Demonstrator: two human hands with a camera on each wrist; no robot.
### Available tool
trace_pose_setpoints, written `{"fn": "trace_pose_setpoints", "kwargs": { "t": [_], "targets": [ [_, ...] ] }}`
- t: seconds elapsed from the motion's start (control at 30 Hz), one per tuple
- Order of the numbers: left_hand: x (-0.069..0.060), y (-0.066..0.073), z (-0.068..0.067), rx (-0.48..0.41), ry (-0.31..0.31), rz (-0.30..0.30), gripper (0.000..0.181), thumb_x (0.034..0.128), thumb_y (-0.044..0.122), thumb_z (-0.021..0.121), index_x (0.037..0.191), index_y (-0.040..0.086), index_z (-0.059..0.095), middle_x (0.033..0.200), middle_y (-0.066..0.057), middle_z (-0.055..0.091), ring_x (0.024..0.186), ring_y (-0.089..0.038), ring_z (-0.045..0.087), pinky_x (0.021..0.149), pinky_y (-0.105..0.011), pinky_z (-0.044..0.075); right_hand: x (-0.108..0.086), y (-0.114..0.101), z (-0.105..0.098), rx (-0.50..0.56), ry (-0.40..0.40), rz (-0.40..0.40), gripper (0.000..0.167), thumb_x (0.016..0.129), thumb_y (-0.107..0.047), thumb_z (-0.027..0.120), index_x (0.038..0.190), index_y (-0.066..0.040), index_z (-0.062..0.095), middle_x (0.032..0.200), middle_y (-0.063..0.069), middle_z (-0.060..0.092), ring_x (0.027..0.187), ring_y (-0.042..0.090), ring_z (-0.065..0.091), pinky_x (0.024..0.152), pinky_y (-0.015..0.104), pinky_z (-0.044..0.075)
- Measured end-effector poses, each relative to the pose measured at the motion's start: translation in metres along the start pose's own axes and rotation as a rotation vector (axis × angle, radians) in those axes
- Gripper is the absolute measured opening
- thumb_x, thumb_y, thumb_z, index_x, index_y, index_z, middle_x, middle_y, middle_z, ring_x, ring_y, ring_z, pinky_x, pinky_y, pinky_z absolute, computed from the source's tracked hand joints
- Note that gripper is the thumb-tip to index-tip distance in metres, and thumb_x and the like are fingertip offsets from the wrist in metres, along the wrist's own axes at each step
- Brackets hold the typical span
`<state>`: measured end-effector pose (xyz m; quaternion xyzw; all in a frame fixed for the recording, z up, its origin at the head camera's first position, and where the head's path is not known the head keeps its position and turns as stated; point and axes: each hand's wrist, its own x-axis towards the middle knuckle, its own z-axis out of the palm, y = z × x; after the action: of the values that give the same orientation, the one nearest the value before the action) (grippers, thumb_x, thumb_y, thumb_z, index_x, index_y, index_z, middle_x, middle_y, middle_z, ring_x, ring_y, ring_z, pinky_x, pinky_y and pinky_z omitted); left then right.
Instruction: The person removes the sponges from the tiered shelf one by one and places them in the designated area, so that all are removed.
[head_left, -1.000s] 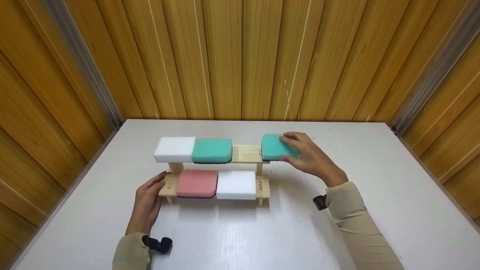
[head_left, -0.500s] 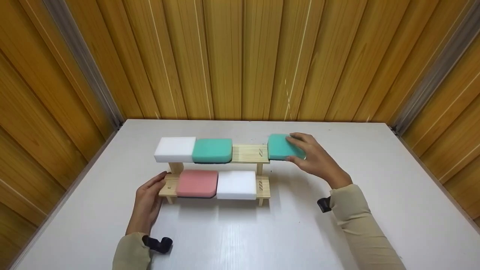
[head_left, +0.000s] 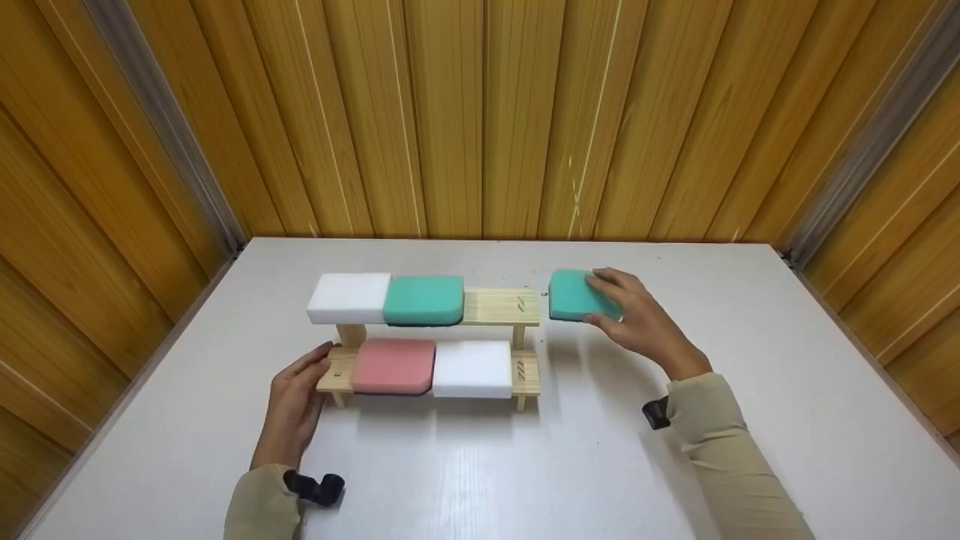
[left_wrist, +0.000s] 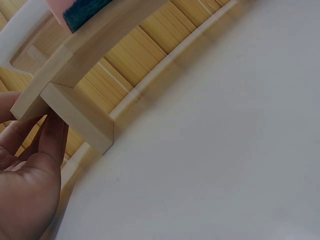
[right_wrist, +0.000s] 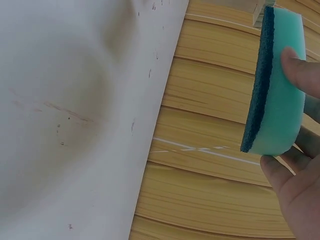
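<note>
A two-step wooden rack (head_left: 495, 307) stands on the white table. On its upper step lie a white sponge (head_left: 349, 298) and a green sponge (head_left: 424, 300), side by side. The lower step bears a pink sponge (head_left: 394, 366) and another white sponge (head_left: 472, 368). My left hand (head_left: 295, 401) grips the left end of the lower step; in the left wrist view its fingers (left_wrist: 52, 135) reach beneath the board. My right hand (head_left: 637, 315) holds a second green sponge (head_left: 576, 295) in the air, just right of the upper step. Its dark scouring layer (right_wrist: 259, 82) shows in the right wrist view.
The white table (head_left: 465, 480) extends around the rack. Wood-patterned panels (head_left: 517, 120) enclose it at the back and both sides. A black wrist strap (head_left: 315, 489) shows at the left cuff, another black piece (head_left: 656, 412) at the right.
My right hand has moved right with the green sponge, from over the upper step's right end to beyond it, leaving a gap. The left hand and rack stay put.
</note>
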<state>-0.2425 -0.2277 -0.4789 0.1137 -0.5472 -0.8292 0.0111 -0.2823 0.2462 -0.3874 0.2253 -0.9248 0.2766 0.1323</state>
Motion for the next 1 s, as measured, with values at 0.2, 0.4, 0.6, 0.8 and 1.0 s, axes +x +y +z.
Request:
{"fn": "trace_pose_setpoints", "kwargs": {
  "t": [0.2,0.4,0.6,0.8,1.0],
  "targets": [
    [-0.001,0.0,0.0,-0.008,-0.012,-0.003,0.05,0.0953,0.001,0.05,0.143,-0.004,0.038,0.153,-0.014,0.035,0.142,-0.02,0.034,0.107,-0.018,0.042,-0.002,0.008,0.003,-0.011,-0.006,0.021,0.061,0.086,-0.015,0.072,0.139,0.001,0.048,0.146,0.021,0.04,0.137,0.041,0.034,0.111,0.059,0.037],
    [0.0,0.0,0.0,-0.026,-0.015,0.006,0.049,0.0961,0.002,0.049,0.143,-0.005,0.037,0.153,-0.015,0.035,0.142,-0.022,0.033,0.107,-0.018,0.042,-0.004,0.013,0.008,-0.005,-0.014,0.038,0.062,0.085,-0.015,0.074,0.139,0.002,0.048,0.146,0.022,0.041,0.137,0.041,0.034,0.112,0.059,0.035],
    [0.0,0.0,0.0,-0.051,-0.019,0.001,0.049,0.0955,0.0,0.049,0.143,-0.005,0.038,0.153,-0.015,0.036,0.141,-0.021,0.036,0.105,-0.018,0.045,-0.004,0.02,0.012,0.018,-0.037,0.059,0.063,0.085,-0.013,0.073,0.14,0.002,0.047,0.147,0.021,0.039,0.139,0.042,0.032,0.113,0.06,0.033],
    [-0.002,0.001,0.001,-0.025,-0.023,-0.012,0.05,0.0956,0.001,0.05,0.144,-0.004,0.037,0.154,-0.013,0.033,0.143,-0.02,0.033,0.106,-0.018,0.043,-0.005,0.026,0.018,0.031,-0.066,0.079,0.063,0.086,-0.013,0.072,0.141,0.002,0.045,0.148,0.021,0.038,0.139,0.041,0.03,0.114,0.06,0.03],
    [-0.002,0.001,0.001,-0.034,-0.015,-0.004,0.051,0.095,0.001,0.05,0.144,-0.004,0.037,0.154,-0.014,0.034,0.143,-0.02,0.033,0.107,-0.018,0.043,-0.006,0.029,0.023,0.04,-0.084,0.091,0.063,0.086,-0.013,0.071,0.141,0.001,0.045,0.148,0.021,0.038,0.14,0.042,0.03,0.115,0.06,0.029]
  ]
}}
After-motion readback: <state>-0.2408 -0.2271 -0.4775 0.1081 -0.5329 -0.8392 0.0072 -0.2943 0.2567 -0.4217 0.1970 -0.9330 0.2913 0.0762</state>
